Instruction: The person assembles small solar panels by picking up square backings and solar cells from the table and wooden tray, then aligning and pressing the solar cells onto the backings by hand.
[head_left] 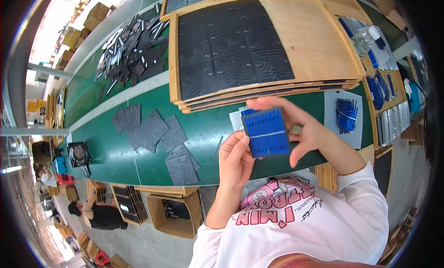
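Shirt: white, with pink and red print, closest of all (286, 231).
Left hand: the left hand (234, 157) pinches the left edge of the blue panel (267, 133) between thumb and fingers.
Right hand: the right hand (311, 129) is spread wide, thumb low and fingers high, curved around the panel's right side. I can't tell for sure if its fingertips touch the top edge. A small greenish-tan bit (296, 129) shows inside the curve.
Blue panel: held up over the near edge of the table, between the two hands, a little tilted. It has dark lines and one pale stripe across the middle.
Behind the panel: white pieces (237, 121) peek out on its left.
Green table: a long green table (203, 134) runs across under the hands.
Dark squares: flat dark squares (150, 131) lie on the left part, some on top of others.
Blue strips: a bunch of blue strips (347, 115) lies on a white sheet (329, 115) to the right.
Wooden trays: a stack of wooden trays (174, 59) sits past the hands, with a black sheet (222, 50) in the top one.
Dark pile: a messy heap of dark strips (134, 55) lies left of the trays.
Far left: another person (101, 215) is past the table.
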The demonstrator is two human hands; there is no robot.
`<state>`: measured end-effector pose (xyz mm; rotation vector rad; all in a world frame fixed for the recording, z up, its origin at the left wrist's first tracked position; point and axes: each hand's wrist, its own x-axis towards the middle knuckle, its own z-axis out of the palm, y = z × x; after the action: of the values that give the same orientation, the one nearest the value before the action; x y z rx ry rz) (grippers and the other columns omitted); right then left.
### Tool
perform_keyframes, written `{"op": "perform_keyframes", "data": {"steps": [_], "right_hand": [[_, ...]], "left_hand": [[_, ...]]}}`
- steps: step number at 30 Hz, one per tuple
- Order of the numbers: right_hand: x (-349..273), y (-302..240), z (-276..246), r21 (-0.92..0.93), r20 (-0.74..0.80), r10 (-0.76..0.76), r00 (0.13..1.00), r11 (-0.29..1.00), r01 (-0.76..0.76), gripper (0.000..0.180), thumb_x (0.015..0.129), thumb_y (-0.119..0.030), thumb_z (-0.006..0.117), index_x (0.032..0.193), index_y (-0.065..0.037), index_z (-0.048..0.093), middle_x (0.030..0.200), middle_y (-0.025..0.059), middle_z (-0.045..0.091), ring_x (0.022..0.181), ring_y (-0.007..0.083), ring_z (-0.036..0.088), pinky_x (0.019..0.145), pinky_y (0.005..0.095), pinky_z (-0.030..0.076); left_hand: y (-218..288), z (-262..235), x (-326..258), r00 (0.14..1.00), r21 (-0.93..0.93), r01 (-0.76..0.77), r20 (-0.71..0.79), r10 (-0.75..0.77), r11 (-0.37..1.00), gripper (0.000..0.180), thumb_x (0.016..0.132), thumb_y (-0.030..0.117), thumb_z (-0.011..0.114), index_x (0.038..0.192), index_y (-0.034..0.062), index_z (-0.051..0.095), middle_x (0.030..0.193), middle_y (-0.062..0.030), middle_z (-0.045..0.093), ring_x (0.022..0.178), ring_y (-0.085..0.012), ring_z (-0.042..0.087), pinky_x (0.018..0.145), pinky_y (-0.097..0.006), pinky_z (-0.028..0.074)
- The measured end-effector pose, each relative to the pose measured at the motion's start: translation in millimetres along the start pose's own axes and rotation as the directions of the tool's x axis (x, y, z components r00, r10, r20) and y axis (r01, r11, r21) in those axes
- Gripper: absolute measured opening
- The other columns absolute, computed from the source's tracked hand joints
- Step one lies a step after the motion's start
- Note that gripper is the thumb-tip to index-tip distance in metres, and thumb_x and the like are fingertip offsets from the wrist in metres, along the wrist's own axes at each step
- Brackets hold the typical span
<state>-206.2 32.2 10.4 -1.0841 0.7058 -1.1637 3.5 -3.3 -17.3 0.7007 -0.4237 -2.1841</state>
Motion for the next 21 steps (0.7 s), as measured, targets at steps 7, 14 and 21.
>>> {"op": "perform_keyframes", "data": {"steps": [7,14,21], "right_hand": [[6,-2,13,-0.351,0.026,-0.097,0.995,0.931,0.100,0.119,0.061,-0.021,0.097,0.153,-0.008,0.022,0.154,0.0154,0.035,0.138,0.0239,0.043,0.108,0.0376,0.043],[47,-87,-86,-0.818,-0.214,-0.250,0.944,0.575,-0.033,0.100,0.069,-0.017,0.085,0.153,-0.019,0.032,0.140,0.0087,0.045,0.125,0.0225,0.050,0.106,0.0387,0.041],[98,-116,-229,-0.937,-0.349,-0.320,0.881,0.094,-0.337,0.094,0.068,-0.011,0.082,0.151,-0.019,0.038,0.145,0.0110,0.047,0.125,0.0255,0.050,0.106,0.0356,0.041]], "left_hand": [[-6,15,-7,0.988,-0.029,0.151,0.027,-0.151,0.988,0.012,0.101,0.014,0.055,0.102,0.0024,0.060,0.086,-0.0062,0.065,0.081,-0.0187,0.067,0.079,-0.039,0.060],[-3,-9,-14,0.931,-0.005,0.112,0.349,-0.104,0.994,0.047,0.102,0.024,0.055,0.141,0.0000,0.043,0.128,-0.0174,0.058,0.117,-0.0296,0.059,0.101,-0.051,0.049],[2,-15,-29,0.925,0.051,0.081,0.369,-0.094,0.995,0.034,0.101,0.014,0.052,0.131,-0.0012,0.051,0.117,-0.0159,0.063,0.112,-0.0267,0.062,0.101,-0.047,0.050]]}}
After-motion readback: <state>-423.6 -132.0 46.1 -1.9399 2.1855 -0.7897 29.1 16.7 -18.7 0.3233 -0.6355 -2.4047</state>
